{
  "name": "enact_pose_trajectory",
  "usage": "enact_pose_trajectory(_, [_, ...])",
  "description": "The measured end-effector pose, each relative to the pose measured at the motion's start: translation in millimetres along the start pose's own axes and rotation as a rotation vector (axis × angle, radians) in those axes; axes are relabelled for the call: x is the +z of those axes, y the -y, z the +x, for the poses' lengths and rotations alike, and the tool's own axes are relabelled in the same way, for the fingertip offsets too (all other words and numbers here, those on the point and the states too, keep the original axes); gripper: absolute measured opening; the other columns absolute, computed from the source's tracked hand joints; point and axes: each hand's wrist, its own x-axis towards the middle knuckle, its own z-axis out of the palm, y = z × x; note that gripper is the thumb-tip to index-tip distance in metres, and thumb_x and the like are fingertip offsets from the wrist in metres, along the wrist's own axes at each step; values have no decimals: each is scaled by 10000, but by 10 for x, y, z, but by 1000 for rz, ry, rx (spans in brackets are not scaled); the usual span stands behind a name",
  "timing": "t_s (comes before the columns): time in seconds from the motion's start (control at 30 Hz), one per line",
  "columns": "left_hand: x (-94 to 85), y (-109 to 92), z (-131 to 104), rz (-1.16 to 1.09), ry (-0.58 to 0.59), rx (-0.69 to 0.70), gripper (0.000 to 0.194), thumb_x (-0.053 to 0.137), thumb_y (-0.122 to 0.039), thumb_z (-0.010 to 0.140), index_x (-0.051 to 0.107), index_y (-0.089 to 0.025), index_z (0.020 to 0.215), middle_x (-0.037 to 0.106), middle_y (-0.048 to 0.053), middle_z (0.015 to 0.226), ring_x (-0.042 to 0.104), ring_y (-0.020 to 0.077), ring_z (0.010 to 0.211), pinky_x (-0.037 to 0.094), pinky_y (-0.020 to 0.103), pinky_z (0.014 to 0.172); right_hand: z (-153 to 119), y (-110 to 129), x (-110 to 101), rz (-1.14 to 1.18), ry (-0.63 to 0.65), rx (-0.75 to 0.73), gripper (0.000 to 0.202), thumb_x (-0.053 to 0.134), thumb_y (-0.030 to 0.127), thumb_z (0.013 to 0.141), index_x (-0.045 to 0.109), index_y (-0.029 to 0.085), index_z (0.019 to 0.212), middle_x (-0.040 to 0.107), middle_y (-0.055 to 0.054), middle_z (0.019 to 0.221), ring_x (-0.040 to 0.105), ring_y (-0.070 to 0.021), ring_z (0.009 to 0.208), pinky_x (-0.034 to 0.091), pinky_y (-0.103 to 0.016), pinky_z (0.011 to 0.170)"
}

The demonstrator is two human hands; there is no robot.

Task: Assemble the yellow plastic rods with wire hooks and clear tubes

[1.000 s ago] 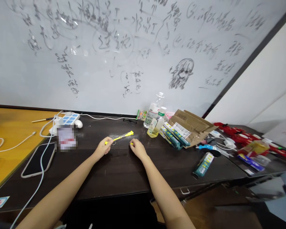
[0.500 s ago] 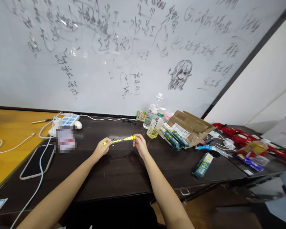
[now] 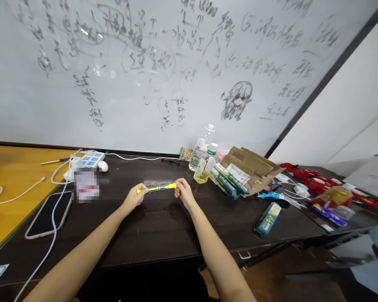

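A slim yellow pen-like stick [image 3: 164, 187] with a pale or silvery middle is held level between my two hands, just above the dark desk [image 3: 151, 235]. My left hand [image 3: 136, 197] pinches its left end with thumb and fingers. At the other end, the thicker yellow part meets the fingertips of my right hand [image 3: 184, 193], which are closed on it. Whether the middle is clear plastic or metal is too small to tell.
To the right stand two bottles [image 3: 202, 167], green-and-white boxes [image 3: 228, 180] and a cardboard package [image 3: 255, 167]; another box [image 3: 267, 218] lies nearer. On the left are a phone [image 3: 48, 216], a cable [image 3: 54, 222] and a power strip [image 3: 93, 159]. A whiteboard [image 3: 119, 113] rises behind.
Both hands keep hold of the yellow stick and have barely moved. The view has shifted very slightly.
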Motion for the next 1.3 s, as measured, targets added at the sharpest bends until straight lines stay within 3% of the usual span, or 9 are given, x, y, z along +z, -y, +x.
enact_pose_trajectory(0.1, [5,13,1,4,6,11,300,589,-453,728,438,-196,702,291,-132,339,223,29,273,168,130,292,-7,29,2,14,-15,26,301,657,410,700,428,226,765,255,144,409,230,-36,336,254,-156,359])
enact_pose_trajectory(0.3, [6,-19,-5,-36,-15,4,302,598,-448,725,436,-196,696,269,-137,342,209,27,270,153,130,292,-9,46,-15,152,59,93,237,640,333,713,461,221,821,366,118,448,312,-49,374,308,-161,384])
enact_pose_trajectory(0.4, [3,-34,-13,-45,-20,7,301,590,-449,731,432,-196,696,269,-138,337,200,26,269,151,129,293,-13,21,-6,142,77,88,287,655,377,727,419,214,739,364,118,443,296,-40,363,298,-151,369])
enact_pose_trajectory(0.57, [26,-38,-29,-43,0,6,302,595,-452,724,440,-193,697,269,-137,335,201,25,270,152,129,297,-8,0,11,94,-47,127,384,662,472,706,386,207,683,450,92,523,388,-42,374,328,-147,331])
enact_pose_trajectory(0.67, [36,-37,-32,-41,-11,8,318,607,-461,709,436,-193,686,270,-135,333,210,26,274,155,129,297,-9,15,16,141,-66,126,321,682,427,682,482,212,814,561,51,677,554,-90,497,461,-199,399])
enact_pose_trajectory(0.77, [32,-43,-33,-54,-45,16,326,606,-472,707,433,-195,690,272,-134,336,213,27,276,155,129,296,-13,16,17,169,-7,95,352,717,306,649,538,211,936,613,21,770,627,-131,624,551,-275,536])
enact_pose_trajectory(0.93, [33,-64,-36,-60,-52,15,331,596,-488,715,433,-200,706,265,-135,337,209,31,277,150,128,291,-7,-21,14,165,5,35,345,750,260,631,592,205,932,640,9,806,636,-131,657,569,-273,589])
enact_pose_trajectory(1.3, [32,-60,-35,-61,-46,10,332,611,-485,701,443,-199,698,275,-132,330,210,31,274,156,129,288,-8,-19,37,215,10,74,299,777,278,624,632,181,867,639,12,753,622,-111,675,565,-283,695])
